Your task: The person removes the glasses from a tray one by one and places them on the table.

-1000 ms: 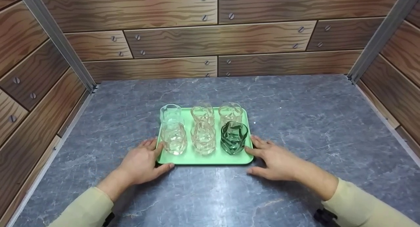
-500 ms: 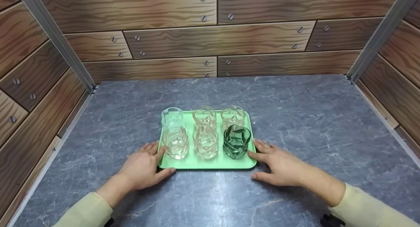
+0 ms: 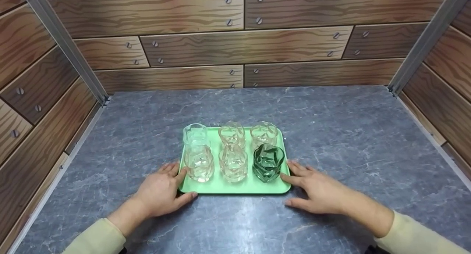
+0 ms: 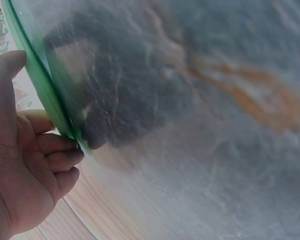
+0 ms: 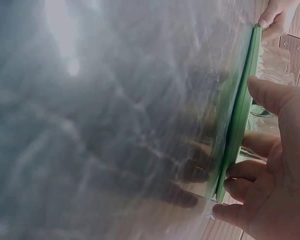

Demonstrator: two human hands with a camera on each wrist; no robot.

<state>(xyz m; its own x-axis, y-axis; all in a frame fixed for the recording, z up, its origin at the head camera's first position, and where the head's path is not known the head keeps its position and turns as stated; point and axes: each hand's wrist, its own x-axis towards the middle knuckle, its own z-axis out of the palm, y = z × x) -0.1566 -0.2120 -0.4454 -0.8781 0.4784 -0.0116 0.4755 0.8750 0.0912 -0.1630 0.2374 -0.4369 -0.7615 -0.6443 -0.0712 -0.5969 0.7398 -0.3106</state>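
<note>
A light green tray [image 3: 241,189] lies on the table with several faceted glasses standing upright in two rows. At the front right is a dark green glass [image 3: 268,163]; beside it stand a clear glass [image 3: 233,167] in the middle and another clear glass [image 3: 199,167] at the left. The back row has a bluish clear glass [image 3: 195,134] and two faintly pinkish ones. My left hand [image 3: 159,190] touches the tray's left side, its thumb by the front edge. On the opposite side, my right hand [image 3: 320,188] rests its extended fingers against the rim, close to the dark green glass.
The grey marbled tabletop [image 3: 331,129] runs around the tray. Wood-patterned panels [image 3: 243,46] wall the back and both sides, with metal posts [image 3: 70,44] in the two rear corners.
The tray has slid toward me and slightly right, its glasses riding along on it. Both hands have moved with it, keeping their places at its sides.
</note>
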